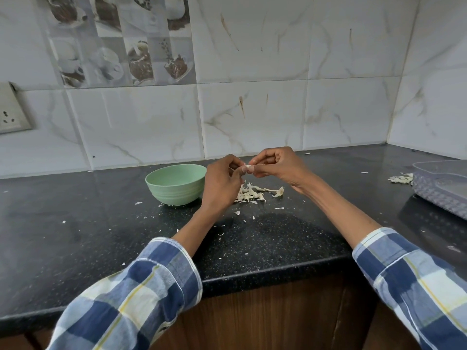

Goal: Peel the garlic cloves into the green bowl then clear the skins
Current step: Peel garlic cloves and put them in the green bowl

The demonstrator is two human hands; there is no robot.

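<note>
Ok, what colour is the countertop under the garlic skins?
Black with fine pale speckles, seen in the head view: countertop, garlic skins.

You have one view only: the head camera, wide-angle, looking forward and down over the black counter [75,223] toward the tiled wall [252,109] at twelve o'clock, close above your own forearms.

Countertop [101,223]: black speckled stone, polished, glossy, with reflections. Green bowl [176,184]: smooth matt plastic (ribbed near base). Wall tiles [252,114]: glazed, marble-veined, slight sheen. Garlic skins [252,193]: dry, papery, pale. Container [442,185]: translucent plastic with textured side. Sleeves [141,286]: woven checked cloth. Cabinet front [265,322]: wood grain, matt.
</note>
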